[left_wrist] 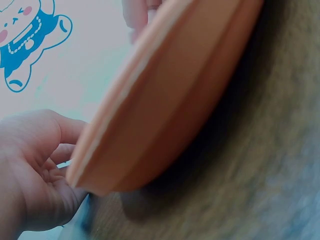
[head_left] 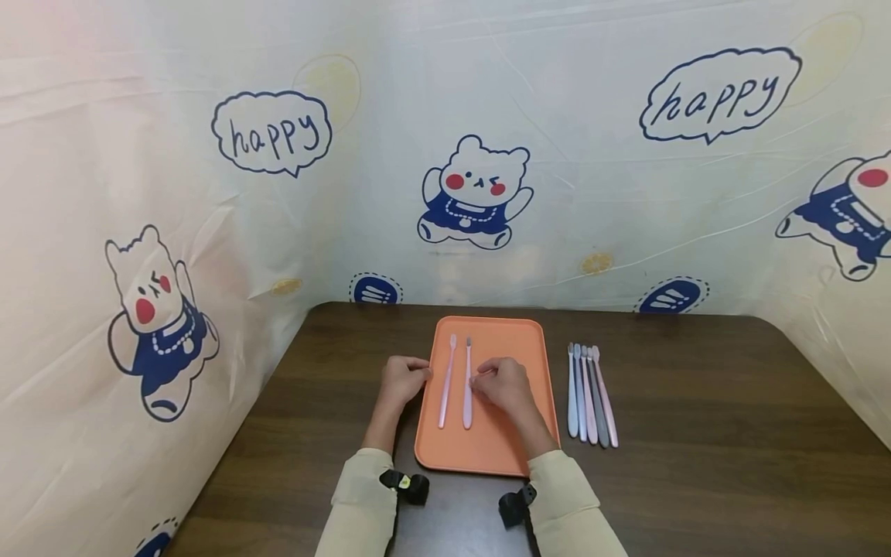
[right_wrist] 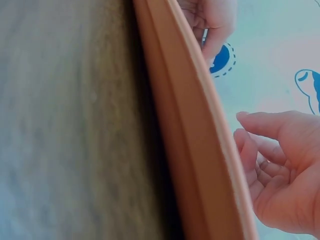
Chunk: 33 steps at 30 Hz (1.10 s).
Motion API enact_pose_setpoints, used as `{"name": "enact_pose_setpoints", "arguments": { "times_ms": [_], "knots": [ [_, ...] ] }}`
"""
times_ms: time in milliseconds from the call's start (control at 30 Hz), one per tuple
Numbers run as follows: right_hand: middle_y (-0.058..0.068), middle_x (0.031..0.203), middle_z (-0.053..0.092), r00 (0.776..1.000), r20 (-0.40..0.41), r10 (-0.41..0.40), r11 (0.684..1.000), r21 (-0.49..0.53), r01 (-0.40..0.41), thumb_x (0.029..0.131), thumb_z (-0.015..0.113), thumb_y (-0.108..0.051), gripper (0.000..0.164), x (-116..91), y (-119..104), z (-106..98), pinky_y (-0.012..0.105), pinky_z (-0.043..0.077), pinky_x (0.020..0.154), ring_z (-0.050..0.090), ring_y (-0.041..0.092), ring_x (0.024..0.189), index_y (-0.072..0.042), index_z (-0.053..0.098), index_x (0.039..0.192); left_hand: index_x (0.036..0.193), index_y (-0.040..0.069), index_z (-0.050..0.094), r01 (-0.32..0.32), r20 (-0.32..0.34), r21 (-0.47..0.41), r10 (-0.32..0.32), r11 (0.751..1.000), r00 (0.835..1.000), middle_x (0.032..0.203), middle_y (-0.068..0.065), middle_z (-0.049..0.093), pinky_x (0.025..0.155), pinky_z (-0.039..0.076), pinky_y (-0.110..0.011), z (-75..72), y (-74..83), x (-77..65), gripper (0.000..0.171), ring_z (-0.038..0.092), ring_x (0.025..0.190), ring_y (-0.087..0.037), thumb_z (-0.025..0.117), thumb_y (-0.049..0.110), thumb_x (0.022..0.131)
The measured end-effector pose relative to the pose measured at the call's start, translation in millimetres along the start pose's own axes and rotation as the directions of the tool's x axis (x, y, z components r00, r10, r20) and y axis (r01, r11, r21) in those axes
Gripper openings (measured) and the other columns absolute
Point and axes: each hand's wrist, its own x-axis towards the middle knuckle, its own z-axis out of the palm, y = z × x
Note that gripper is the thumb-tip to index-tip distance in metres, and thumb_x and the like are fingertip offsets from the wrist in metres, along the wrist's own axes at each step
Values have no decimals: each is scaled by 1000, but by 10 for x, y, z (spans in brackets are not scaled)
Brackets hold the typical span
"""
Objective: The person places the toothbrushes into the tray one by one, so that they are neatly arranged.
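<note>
An orange tray lies on the table with two pink toothbrushes on it, side by side. The left toothbrush leans slightly; the right toothbrush stands almost straight up the tray, bristle head away from me. My right hand hovers over the tray, its loosely bent fingertips beside the right toothbrush's handle. In the right wrist view, that hand shows a gap between thumb and forefinger. At the tray's left rim, my left hand has its fingertips close to or touching the edge; the rim partly hides them in the left wrist view.
Right of the tray, several toothbrushes in blue, pink and dark grey lie in a row on the brown wooden table. A printed curtain closes off the back and sides.
</note>
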Motion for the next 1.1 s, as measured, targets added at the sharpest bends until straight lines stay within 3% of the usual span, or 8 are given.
{"name": "enact_pose_setpoints", "arguments": {
  "times_ms": [333, 733, 1100],
  "knots": [
    [7, 77, 71, 996, -42, -80, 997, -17, 80, 80, 77, -16, 21, -38, 55, -111, 24, 45, 54, 59, 11, 58, -7, 74, 99, 97, 4, 77, 9, -1, -3, -9, 1000, 1000, 102, -15, 74, 72, 56, -32, -1, 2, -10, 19, 67, 90, -23, 67, 15, 86],
    [9, 79, 70, 993, -33, -112, 993, 44, 113, 83, 75, -14, 26, -137, 68, -281, 25, 45, 46, 59, 12, 53, -5, 71, 107, 98, 4, 77, 13, -2, -5, -13, 1000, 1000, 103, -16, 74, 73, 57, -33, -1, -10, -39, 19, 67, 89, -23, 67, 15, 86],
    [11, 82, 70, 993, -25, -115, 991, 74, 116, 83, 75, -12, 28, -133, 108, -334, 24, 45, 47, 60, 12, 56, -3, 70, 109, 100, 4, 76, 10, -2, -2, -10, 1000, 1000, 105, -16, 73, 71, 57, -32, 3, -11, -16, 20, 67, 87, -22, 67, 14, 86]
  ]
}}
